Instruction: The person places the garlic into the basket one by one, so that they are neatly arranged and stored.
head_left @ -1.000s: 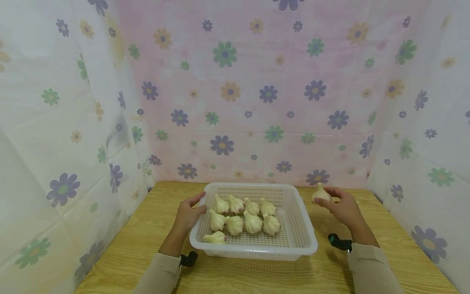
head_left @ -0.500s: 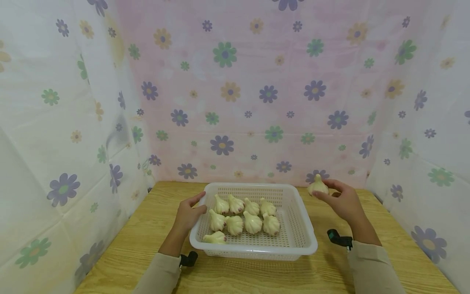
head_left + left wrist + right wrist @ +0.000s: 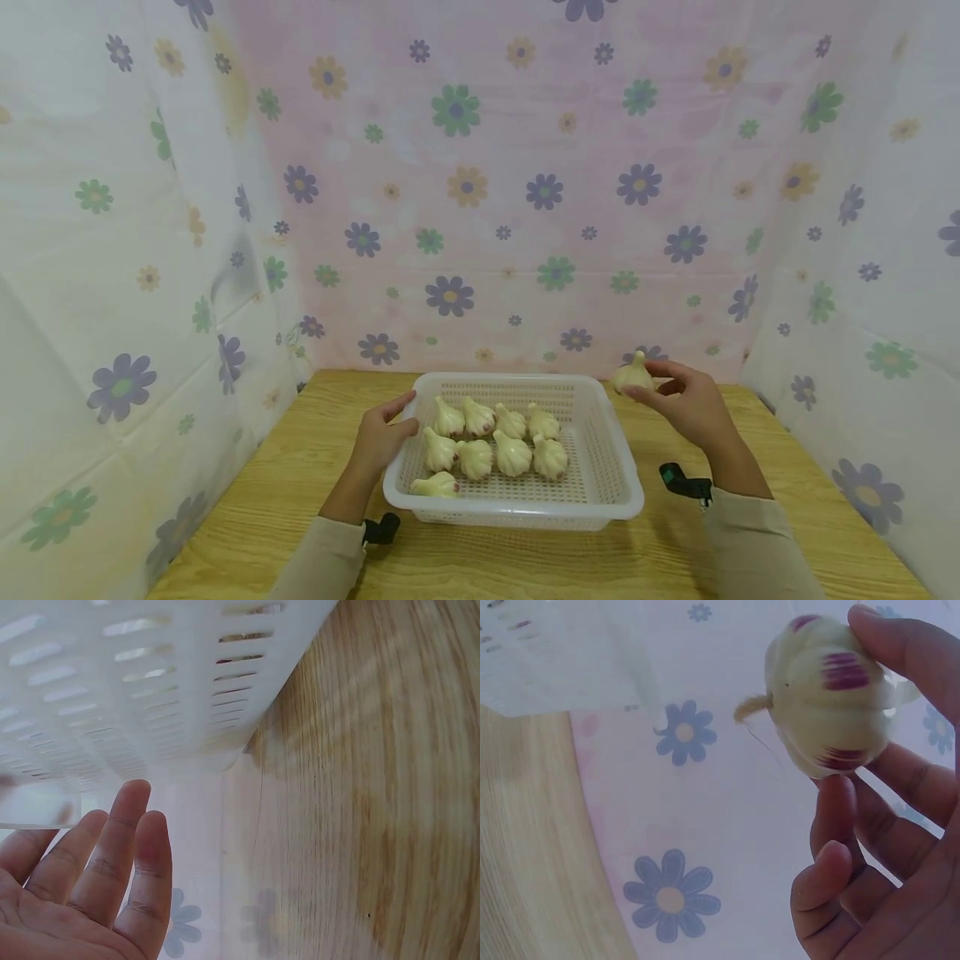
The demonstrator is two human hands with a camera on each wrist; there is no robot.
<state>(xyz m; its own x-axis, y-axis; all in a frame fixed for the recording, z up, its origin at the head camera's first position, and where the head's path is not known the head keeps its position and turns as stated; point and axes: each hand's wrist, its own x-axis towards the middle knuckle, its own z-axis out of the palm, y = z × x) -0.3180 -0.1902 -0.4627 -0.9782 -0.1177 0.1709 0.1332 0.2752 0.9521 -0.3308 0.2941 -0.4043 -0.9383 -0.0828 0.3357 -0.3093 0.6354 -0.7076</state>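
A white plastic basket (image 3: 517,510) with slotted walls stands on the table, several pale garlic bulbs (image 3: 513,454) lying in rough rows on its floor. My left hand (image 3: 379,437) holds the basket's left rim by thumb and index finger; the left wrist view has the other fingers (image 3: 124,840) extended beside the outer wall. Between thumb and fingertips my right hand (image 3: 693,408) pinches one more garlic bulb (image 3: 829,697), raised near the basket's far right corner. Purple streaks mark this bulb, and a brown root tuft sticks out of its base.
The wooden table (image 3: 480,562) reaches back to a flower-printed cloth (image 3: 487,208), which also hangs on both sides. A black wrist camera mount (image 3: 684,482) juts from the right sleeve, and another mount (image 3: 382,528) from the left.
My right hand has raised the garlic bulb and carried it left toward the basket's far right corner. The left hand stays at the rim. The head view has shifted slightly.
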